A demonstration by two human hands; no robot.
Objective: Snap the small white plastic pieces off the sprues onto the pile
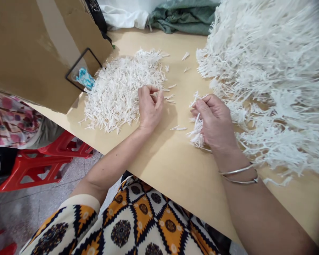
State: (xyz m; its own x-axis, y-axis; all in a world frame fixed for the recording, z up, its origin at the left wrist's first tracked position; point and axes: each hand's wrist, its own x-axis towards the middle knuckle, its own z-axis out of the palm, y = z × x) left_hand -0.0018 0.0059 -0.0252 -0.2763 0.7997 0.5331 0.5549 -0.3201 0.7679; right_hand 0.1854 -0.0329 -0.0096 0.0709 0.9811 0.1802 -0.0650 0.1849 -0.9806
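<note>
My right hand (215,120) is closed in a pinch on a bunch of thin white plastic strands (197,132). Some strands poke up past the thumb and others hang below the palm. My left hand (150,108) is at the right edge of a low pile of short white branched plastic pieces (119,88). Its fingers are curled together, and whatever lies between their tips is hidden. On the table between the hands lies a small loose white piece (178,128). A much bigger heap of long white strands (268,81) spreads out to the right of my right hand.
A cardboard box (42,46) stands at the left, with a black wire frame (82,53) and a blue-and-white packet (85,78) against it. Green cloth (184,17) and white cloth (127,17) lie at the back. Red stools (37,166) stand below the tan table (162,156).
</note>
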